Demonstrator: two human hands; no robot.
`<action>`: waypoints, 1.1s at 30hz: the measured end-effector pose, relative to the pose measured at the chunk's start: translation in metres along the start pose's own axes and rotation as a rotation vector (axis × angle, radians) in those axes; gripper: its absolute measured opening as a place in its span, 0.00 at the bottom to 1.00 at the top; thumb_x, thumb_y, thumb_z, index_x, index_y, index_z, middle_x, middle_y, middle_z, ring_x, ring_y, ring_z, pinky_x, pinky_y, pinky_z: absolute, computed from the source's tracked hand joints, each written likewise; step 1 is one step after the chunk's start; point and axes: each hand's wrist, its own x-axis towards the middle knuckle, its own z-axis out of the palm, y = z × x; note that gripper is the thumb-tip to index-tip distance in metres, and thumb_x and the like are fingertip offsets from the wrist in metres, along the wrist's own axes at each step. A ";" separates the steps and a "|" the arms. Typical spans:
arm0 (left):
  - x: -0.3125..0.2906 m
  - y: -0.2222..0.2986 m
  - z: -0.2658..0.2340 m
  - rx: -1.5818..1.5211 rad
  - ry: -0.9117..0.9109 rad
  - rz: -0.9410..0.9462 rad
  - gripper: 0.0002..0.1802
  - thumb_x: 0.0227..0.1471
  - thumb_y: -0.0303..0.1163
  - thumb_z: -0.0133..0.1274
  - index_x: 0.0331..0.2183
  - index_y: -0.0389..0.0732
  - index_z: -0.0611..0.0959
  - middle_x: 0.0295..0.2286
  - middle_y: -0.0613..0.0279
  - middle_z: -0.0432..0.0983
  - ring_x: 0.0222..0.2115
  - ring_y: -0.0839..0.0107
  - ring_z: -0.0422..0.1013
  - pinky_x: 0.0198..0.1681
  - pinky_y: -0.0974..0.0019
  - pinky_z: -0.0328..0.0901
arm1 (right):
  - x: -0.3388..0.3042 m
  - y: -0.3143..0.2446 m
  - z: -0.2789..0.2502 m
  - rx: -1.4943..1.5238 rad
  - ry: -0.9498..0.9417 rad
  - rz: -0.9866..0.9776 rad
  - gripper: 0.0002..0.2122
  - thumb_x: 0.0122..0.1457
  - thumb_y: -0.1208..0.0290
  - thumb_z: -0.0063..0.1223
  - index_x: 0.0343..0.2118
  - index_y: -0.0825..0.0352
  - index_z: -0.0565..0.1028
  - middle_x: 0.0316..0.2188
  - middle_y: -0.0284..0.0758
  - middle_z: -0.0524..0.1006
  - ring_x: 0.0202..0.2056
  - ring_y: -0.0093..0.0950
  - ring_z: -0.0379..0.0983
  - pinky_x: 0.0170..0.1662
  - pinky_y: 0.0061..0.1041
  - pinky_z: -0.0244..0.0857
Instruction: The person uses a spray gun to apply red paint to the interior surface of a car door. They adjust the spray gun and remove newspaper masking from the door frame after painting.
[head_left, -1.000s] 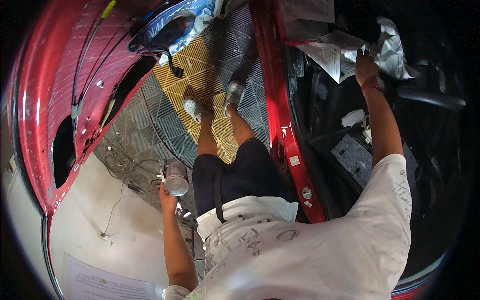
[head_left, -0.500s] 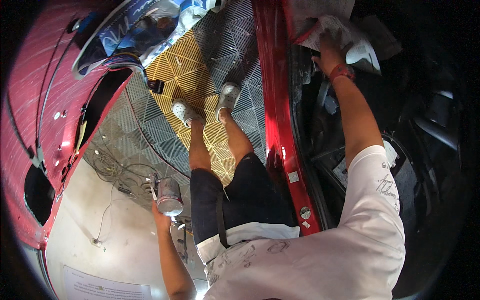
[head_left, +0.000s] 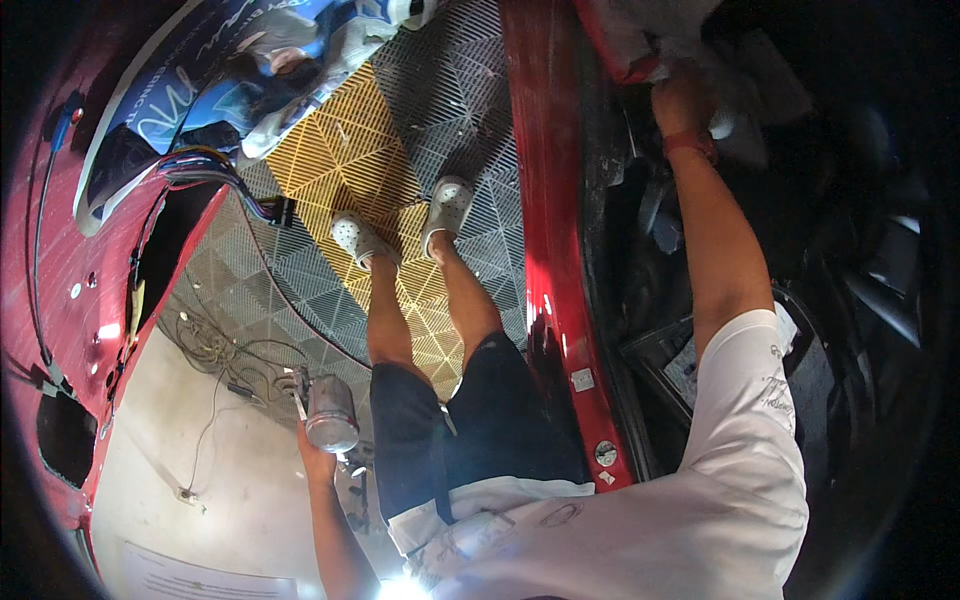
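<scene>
My left hand is closed round the handle of a spray gun, held low at my left side. The gun's metal cup is smeared and tilted. Stretched forward into the red car's door opening, my right hand is at the newspaper sheets by the front of the opening. Its fingers are blurred and in shadow, so their grip on the paper is unclear. A red band circles that wrist.
The red door stands open on the left, with a printed sheet and a wiring bundle on it. Coiled cables and a hose cross the floor. The red sill runs along my right.
My right hand has shifted slightly down and to the right, and the newspaper beneath it has changed shape. The view has moved a little; the spray gun stays in my left hand.
</scene>
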 end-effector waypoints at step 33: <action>-0.006 0.040 -0.008 -0.019 0.011 0.125 0.26 0.58 0.32 0.64 0.57 0.36 0.80 0.49 0.55 0.83 0.48 0.64 0.78 0.55 0.60 0.71 | -0.170 0.065 -0.196 1.740 0.951 1.105 0.19 0.75 0.69 0.43 0.59 0.77 0.75 0.59 0.47 0.78 0.57 0.41 0.79 0.62 0.43 0.74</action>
